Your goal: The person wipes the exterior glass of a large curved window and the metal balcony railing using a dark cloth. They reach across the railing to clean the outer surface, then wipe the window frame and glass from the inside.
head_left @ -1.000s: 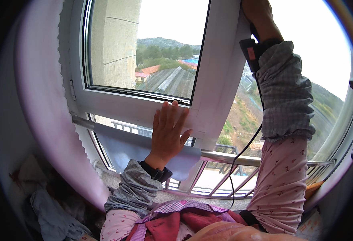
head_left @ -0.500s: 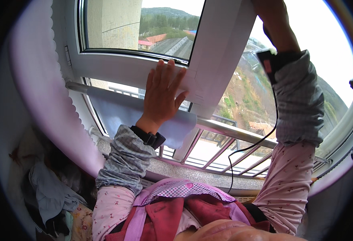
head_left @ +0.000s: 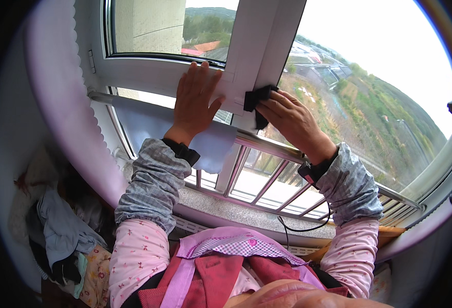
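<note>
My left hand (head_left: 196, 100) lies flat with fingers spread on the lower rail of the white window frame (head_left: 149, 76). Against the upright edge of that frame, my right hand (head_left: 295, 115) presses a black cloth (head_left: 260, 104), its fingers bent over it. Part of the cloth shows past the fingertips and a flap hangs below them. A pale blue cloth (head_left: 149, 123) is draped over the metal rail beneath my left hand.
A metal railing (head_left: 272, 146) runs below the window above a speckled sill (head_left: 210, 200). A scalloped pinkish curtain (head_left: 56, 92) hangs at the left. Crumpled clothes (head_left: 69, 231) are piled at the lower left. A black cable (head_left: 308, 229) hangs from my right wrist.
My right hand has come down from the top of the frame to its lower part, and the black cloth now shows. The window frame appears shifted left; my left hand stays on it.
</note>
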`<action>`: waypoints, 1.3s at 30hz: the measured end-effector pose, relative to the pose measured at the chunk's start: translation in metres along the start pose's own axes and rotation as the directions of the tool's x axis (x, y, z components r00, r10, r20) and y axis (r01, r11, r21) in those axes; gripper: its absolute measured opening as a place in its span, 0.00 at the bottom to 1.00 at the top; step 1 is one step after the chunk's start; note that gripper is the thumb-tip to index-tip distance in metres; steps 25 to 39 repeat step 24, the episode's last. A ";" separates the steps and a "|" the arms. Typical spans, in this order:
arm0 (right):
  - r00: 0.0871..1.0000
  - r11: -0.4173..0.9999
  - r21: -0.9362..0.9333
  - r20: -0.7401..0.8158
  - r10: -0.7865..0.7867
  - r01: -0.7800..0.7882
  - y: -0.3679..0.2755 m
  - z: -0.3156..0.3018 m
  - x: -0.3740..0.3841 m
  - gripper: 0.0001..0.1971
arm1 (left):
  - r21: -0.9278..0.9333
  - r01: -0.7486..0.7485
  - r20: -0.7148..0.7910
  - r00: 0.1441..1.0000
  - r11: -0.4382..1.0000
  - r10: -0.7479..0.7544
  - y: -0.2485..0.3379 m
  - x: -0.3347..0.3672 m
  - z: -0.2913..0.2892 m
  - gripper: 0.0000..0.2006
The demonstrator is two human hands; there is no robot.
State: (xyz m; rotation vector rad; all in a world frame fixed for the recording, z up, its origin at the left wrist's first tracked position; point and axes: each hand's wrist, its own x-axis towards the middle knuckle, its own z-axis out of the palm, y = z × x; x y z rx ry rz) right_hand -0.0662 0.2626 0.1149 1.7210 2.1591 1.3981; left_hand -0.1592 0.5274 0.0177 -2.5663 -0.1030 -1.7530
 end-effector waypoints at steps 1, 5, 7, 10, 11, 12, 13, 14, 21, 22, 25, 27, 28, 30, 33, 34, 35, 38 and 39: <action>0.999 0.999 -0.021 -0.023 0.049 -0.049 0.003 -0.009 -0.006 0.19 | 0.005 -0.001 0.005 1.000 1.000 0.001 -0.001 0.000 0.000 0.33; 0.893 0.926 -0.145 -0.352 0.281 -0.349 0.057 -0.050 -0.042 0.19 | 0.016 -0.063 -0.061 0.996 0.998 0.064 -0.003 0.001 -0.001 0.32; 0.754 0.717 -0.366 -0.565 0.335 -0.593 0.104 -0.082 -0.082 0.21 | 0.026 -0.065 -0.061 0.996 0.998 0.067 -0.003 0.001 0.000 0.31; 0.575 0.493 -0.424 -0.792 0.205 -0.760 0.178 -0.134 -0.162 0.22 | 0.018 -0.082 -0.073 0.994 0.996 0.083 -0.005 0.001 0.001 0.31; 0.489 0.381 -0.381 -0.838 0.243 -0.842 0.200 -0.143 -0.191 0.23 | 0.015 -0.076 -0.065 0.995 0.997 0.077 -0.005 0.002 0.002 0.31; 0.425 0.328 -0.316 -0.837 0.346 -0.890 0.216 -0.146 -0.220 0.23 | 0.011 -0.073 -0.059 0.995 0.997 0.074 -0.004 0.002 0.002 0.31; 0.269 0.235 -0.171 -0.827 0.493 -0.957 0.231 -0.147 -0.244 0.23 | 0.014 -0.067 -0.053 0.996 0.998 0.068 -0.003 0.001 0.001 0.32; 0.173 0.208 -0.074 -0.840 0.515 -0.975 0.243 -0.137 -0.260 0.22 | 0.026 -0.043 -0.014 0.999 0.999 0.043 -0.001 0.000 0.000 0.32; 0.381 0.338 -0.287 -0.888 0.256 -0.896 0.283 -0.120 -0.156 0.17 | -0.032 -0.063 -0.018 0.998 0.998 0.062 -0.003 0.000 0.001 0.33; 0.492 0.435 -0.378 -0.851 0.184 -0.817 0.286 -0.120 -0.119 0.16 | -0.047 -0.073 -0.022 0.997 0.996 0.072 -0.003 0.000 0.000 0.33; 0.590 0.563 -0.444 -0.801 0.098 -0.697 0.288 -0.115 -0.040 0.18 | -0.054 -0.042 0.024 0.999 0.998 0.043 -0.002 0.001 -0.001 0.36; 0.590 0.563 -0.444 -0.801 0.098 -0.697 0.288 -0.115 -0.040 0.18 | -0.054 -0.042 0.024 0.999 0.998 0.043 -0.002 0.001 -0.001 0.36; 0.590 0.563 -0.444 -0.801 0.098 -0.697 0.288 -0.115 -0.040 0.18 | -0.054 -0.042 0.024 0.999 0.998 0.043 -0.002 0.001 -0.001 0.36; 0.590 0.563 -0.444 -0.801 0.098 -0.697 0.288 -0.115 -0.040 0.18 | -0.054 -0.042 0.024 0.999 0.998 0.043 -0.002 0.001 -0.001 0.36; 0.590 0.563 -0.444 -0.801 0.098 -0.697 0.288 -0.115 -0.040 0.18 | -0.054 -0.042 0.024 0.999 0.998 0.043 -0.002 0.001 -0.001 0.36; 0.590 0.563 -0.444 -0.801 0.098 -0.697 0.288 -0.115 -0.040 0.18 | -0.054 -0.042 0.024 0.999 0.998 0.043 -0.002 0.001 -0.001 0.36; 0.590 0.563 -0.444 -0.801 0.098 -0.697 0.288 -0.115 -0.040 0.18 | -0.054 -0.042 0.024 0.999 0.998 0.043 -0.002 0.001 -0.001 0.36; 0.590 0.563 -0.444 -0.801 0.098 -0.697 0.288 -0.115 -0.040 0.18 | -0.054 -0.042 0.024 0.999 0.998 0.043 -0.002 0.001 -0.001 0.36; 0.590 0.563 -0.444 -0.801 0.098 -0.697 0.288 -0.115 -0.040 0.18 | -0.054 -0.042 0.024 0.999 0.998 0.043 -0.002 0.001 -0.001 0.36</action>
